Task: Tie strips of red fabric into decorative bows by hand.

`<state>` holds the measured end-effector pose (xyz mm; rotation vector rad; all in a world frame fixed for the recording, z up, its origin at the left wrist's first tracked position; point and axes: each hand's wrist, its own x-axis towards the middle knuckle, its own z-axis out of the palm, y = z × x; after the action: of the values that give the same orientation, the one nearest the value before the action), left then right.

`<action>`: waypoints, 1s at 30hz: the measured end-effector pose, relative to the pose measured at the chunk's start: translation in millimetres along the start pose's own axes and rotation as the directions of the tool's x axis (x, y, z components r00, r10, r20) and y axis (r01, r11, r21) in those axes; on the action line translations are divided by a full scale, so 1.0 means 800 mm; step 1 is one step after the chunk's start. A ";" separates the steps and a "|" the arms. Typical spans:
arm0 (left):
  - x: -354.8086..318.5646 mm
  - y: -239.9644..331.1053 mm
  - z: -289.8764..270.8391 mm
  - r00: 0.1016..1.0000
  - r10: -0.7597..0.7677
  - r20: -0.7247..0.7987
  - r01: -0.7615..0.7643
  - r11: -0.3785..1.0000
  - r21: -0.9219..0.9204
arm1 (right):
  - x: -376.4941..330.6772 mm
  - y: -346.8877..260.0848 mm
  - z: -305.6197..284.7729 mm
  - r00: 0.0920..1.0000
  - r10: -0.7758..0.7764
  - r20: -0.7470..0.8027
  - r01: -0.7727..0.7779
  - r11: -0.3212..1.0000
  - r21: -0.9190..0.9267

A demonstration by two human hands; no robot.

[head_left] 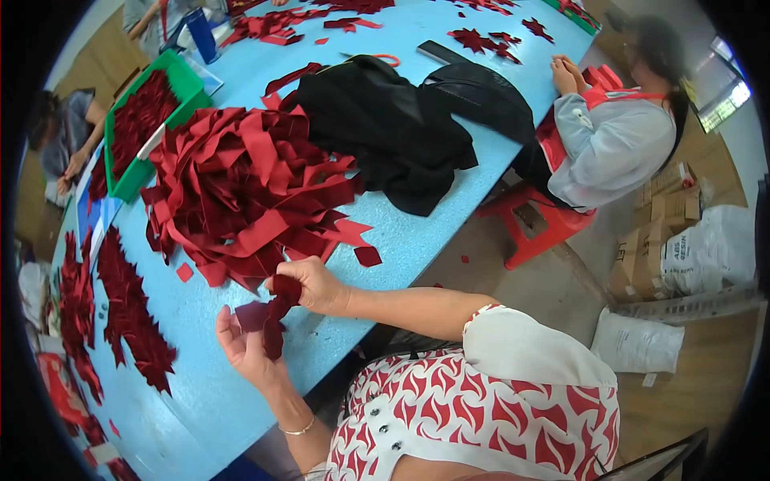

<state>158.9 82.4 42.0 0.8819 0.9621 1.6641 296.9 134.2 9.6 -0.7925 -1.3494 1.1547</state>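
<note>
A dark red fabric piece (278,319) is stretched between my two hands above the blue table's near edge. My right hand (319,287) pinches its upper right end, fingers curled over the cloth. With my left hand (247,346) I hold the lower left part between thumb and fingers; the exact grip is partly covered by the cloth. Just beyond my hands rises a big heap of red fabric strips (249,188). Small loose red scraps (367,256) lie beside that heap.
On the blue table (200,409) are rows of stacked dark red pieces (128,301), a green bin (192,94) of red pieces and black cloth (377,128). A person (601,136) sits on a red stool (521,224) at right; others work at far left. Boxes (642,252) stand behind.
</note>
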 end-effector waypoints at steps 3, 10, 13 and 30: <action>-0.015 0.010 0.020 0.993 -0.095 -0.068 0.094 0.995 -0.021 | -0.007 -0.011 -0.006 0.999 -0.036 0.008 0.035 0.999 0.023; 0.010 -0.004 -0.080 0.963 -0.254 -0.086 0.244 0.964 -0.109 | -0.012 0.035 0.067 0.998 -0.057 -0.015 0.057 0.998 -0.025; -0.001 -0.001 -0.124 0.973 -0.232 -0.009 0.228 0.961 -0.158 | -0.033 0.049 0.098 0.997 0.071 0.018 -0.073 0.984 0.161; -0.036 0.030 -0.157 1.000 0.026 0.002 -0.026 0.994 -0.110 | -0.060 0.040 0.159 0.992 0.130 0.003 -0.127 0.963 0.238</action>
<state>45.7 26.3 7.6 0.8259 0.8509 1.7204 173.9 75.6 -21.2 -0.7193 -1.1355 1.3819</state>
